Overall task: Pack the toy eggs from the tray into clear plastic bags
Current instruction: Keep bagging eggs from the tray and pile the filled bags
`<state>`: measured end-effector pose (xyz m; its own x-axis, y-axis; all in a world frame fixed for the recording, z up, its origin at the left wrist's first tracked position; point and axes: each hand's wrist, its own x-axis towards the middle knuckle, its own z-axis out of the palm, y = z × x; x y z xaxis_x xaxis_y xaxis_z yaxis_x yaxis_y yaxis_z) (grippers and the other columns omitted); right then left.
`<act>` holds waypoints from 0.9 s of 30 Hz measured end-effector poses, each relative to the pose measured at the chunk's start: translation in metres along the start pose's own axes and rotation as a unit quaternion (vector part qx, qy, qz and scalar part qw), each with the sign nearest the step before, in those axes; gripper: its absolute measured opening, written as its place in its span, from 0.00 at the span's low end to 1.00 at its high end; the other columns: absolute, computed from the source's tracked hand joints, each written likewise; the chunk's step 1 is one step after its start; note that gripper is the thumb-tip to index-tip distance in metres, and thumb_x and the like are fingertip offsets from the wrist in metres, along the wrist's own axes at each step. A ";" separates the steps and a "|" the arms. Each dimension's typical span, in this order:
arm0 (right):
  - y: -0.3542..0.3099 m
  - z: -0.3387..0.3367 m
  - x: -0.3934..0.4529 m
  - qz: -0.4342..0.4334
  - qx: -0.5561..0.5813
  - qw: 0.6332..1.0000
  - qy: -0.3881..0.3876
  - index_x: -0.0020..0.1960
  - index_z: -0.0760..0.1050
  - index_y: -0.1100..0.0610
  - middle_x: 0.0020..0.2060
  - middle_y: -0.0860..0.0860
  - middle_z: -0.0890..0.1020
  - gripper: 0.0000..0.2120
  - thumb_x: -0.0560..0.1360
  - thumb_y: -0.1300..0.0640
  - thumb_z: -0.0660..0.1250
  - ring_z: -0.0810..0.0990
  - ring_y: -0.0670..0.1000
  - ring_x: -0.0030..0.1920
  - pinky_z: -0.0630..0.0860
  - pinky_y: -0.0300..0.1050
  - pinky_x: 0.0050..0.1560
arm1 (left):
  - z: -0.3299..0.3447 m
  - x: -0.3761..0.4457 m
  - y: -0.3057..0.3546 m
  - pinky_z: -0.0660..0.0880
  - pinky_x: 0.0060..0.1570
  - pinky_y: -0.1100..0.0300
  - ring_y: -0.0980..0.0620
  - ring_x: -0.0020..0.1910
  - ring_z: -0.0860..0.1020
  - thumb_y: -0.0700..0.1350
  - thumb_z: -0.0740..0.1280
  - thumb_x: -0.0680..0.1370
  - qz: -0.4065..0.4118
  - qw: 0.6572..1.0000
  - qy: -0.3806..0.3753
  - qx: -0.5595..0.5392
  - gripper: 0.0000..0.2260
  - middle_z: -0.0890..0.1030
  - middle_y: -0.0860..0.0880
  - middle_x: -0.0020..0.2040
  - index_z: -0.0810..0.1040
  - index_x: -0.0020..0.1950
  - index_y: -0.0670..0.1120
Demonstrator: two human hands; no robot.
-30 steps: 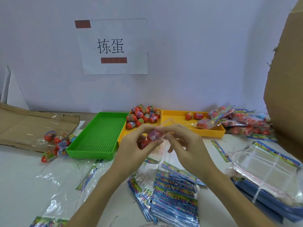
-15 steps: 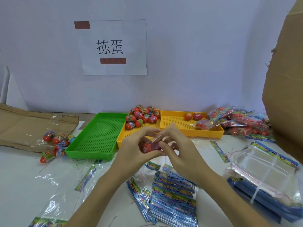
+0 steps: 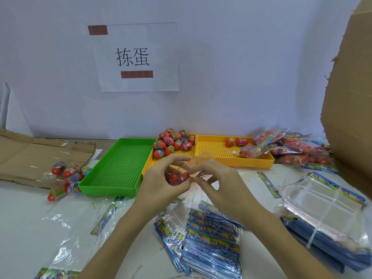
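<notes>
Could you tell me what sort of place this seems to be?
Probably a small hand-packing workstation: perforated trays holding toy eggs, stacks of printed clear bags, filled bags and a work sign.

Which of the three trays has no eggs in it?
The green tray on the left. Both yellow trays beside it hold toy eggs.

A plain pale wall (image 3: 241,67) fills the background, evenly lit with a faint bluish cast. A white paper sign (image 3: 138,57) is fixed to it, printed with two black characters and two brown bars. Below the sign a white table (image 3: 24,218) meets the wall. Left of the sign flattened cardboard (image 3: 30,156) lies on the table; far right of the sign stands a tall cardboard panel (image 3: 350,97).
</notes>
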<state>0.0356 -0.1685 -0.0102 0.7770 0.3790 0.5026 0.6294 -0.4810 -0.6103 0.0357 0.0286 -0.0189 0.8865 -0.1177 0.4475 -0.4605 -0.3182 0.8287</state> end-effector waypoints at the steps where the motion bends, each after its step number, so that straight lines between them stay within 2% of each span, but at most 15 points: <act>1: 0.000 0.000 0.000 0.001 -0.001 1.000 -0.002 0.60 0.83 0.53 0.54 0.45 0.82 0.09 0.81 0.60 0.70 0.81 0.43 0.53 0.78 0.34 0.47 | 0.000 0.000 0.000 0.82 0.47 0.61 0.51 0.46 0.85 0.36 0.79 0.74 -0.011 1.000 -0.001 -0.014 0.20 0.84 0.56 0.50 0.83 0.61 0.55; 4: -0.003 0.001 -0.001 0.004 -0.007 1.000 -0.014 0.60 0.82 0.52 0.53 0.45 0.80 0.09 0.81 0.59 0.69 0.79 0.44 0.52 0.76 0.36 0.45 | 0.001 0.000 0.002 0.84 0.45 0.58 0.49 0.44 0.85 0.35 0.79 0.74 -0.051 0.997 0.002 -0.066 0.19 0.86 0.52 0.48 0.83 0.60 0.51; 9: -0.005 -0.001 -0.001 0.011 -0.003 1.000 -0.018 0.65 0.79 0.47 0.52 0.43 0.76 0.13 0.81 0.51 0.70 0.75 0.45 0.52 0.70 0.31 0.50 | -0.002 0.002 0.008 0.78 0.32 0.62 0.49 0.37 0.86 0.50 0.82 0.70 -0.120 0.984 0.036 -0.124 0.12 0.87 0.47 0.45 0.87 0.52 0.51; 12: -0.002 -0.003 0.000 0.022 -0.013 0.999 -0.043 0.63 0.78 0.46 0.52 0.43 0.75 0.17 0.76 0.46 0.75 0.74 0.42 0.53 0.68 0.29 0.51 | -0.002 0.001 0.009 0.78 0.33 0.63 0.48 0.40 0.87 0.54 0.79 0.70 -0.119 0.983 0.038 -0.137 0.11 0.88 0.47 0.44 0.88 0.49 0.52; 14: -0.001 -0.002 0.000 0.024 -0.024 0.998 -0.055 0.60 0.79 0.47 0.54 0.43 0.76 0.17 0.74 0.47 0.77 0.73 0.40 0.55 0.67 0.28 0.52 | -0.001 0.000 0.010 0.80 0.37 0.62 0.49 0.43 0.87 0.53 0.79 0.71 -0.118 0.982 0.036 -0.141 0.10 0.89 0.47 0.46 0.88 0.49 0.51; 17: 0.001 -0.001 0.000 0.027 -0.030 0.999 -0.032 0.55 0.79 0.48 0.52 0.40 0.79 0.12 0.75 0.49 0.77 0.75 0.40 0.54 0.67 0.28 0.49 | 0.001 0.001 0.008 0.80 0.39 0.61 0.50 0.45 0.87 0.48 0.80 0.73 -0.136 0.978 0.049 -0.152 0.08 0.89 0.47 0.47 0.88 0.49 0.48; 19: 0.000 0.001 -0.001 0.031 -0.022 0.999 -0.019 0.54 0.79 0.47 0.50 0.38 0.81 0.10 0.76 0.50 0.76 0.76 0.41 0.54 0.68 0.28 0.48 | 0.003 0.001 0.008 0.83 0.43 0.56 0.48 0.47 0.87 0.47 0.79 0.74 -0.150 0.973 0.063 -0.166 0.07 0.89 0.47 0.47 0.88 0.49 0.47; 21: -0.001 0.001 -0.002 0.024 -0.018 0.999 -0.013 0.55 0.77 0.46 0.47 0.38 0.81 0.10 0.77 0.51 0.76 0.78 0.42 0.52 0.71 0.31 0.49 | 0.005 0.001 0.009 0.84 0.46 0.53 0.45 0.46 0.88 0.48 0.78 0.75 -0.154 0.968 0.073 -0.185 0.06 0.89 0.46 0.47 0.87 0.49 0.48; 25: -0.001 0.000 -0.001 -0.002 -0.061 0.998 0.000 0.60 0.76 0.45 0.47 0.40 0.81 0.11 0.79 0.47 0.71 0.78 0.42 0.52 0.68 0.31 0.52 | 0.006 0.001 0.012 0.82 0.40 0.61 0.48 0.43 0.88 0.49 0.74 0.78 -0.131 0.972 0.078 -0.178 0.07 0.89 0.46 0.46 0.87 0.50 0.46; 27: -0.001 -0.003 0.000 -0.017 -0.061 0.998 0.021 0.63 0.76 0.46 0.48 0.41 0.82 0.13 0.80 0.46 0.69 0.79 0.41 0.52 0.68 0.29 0.51 | 0.006 0.001 0.011 0.82 0.41 0.62 0.48 0.44 0.88 0.48 0.72 0.81 -0.124 0.975 0.080 -0.165 0.08 0.89 0.46 0.45 0.87 0.50 0.45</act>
<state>0.0354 -0.1705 -0.0076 0.7519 0.3647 0.5493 0.6480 -0.5622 -0.5137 0.0316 0.0195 -0.0112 0.9665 0.0804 0.2437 -0.2449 0.0045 0.9695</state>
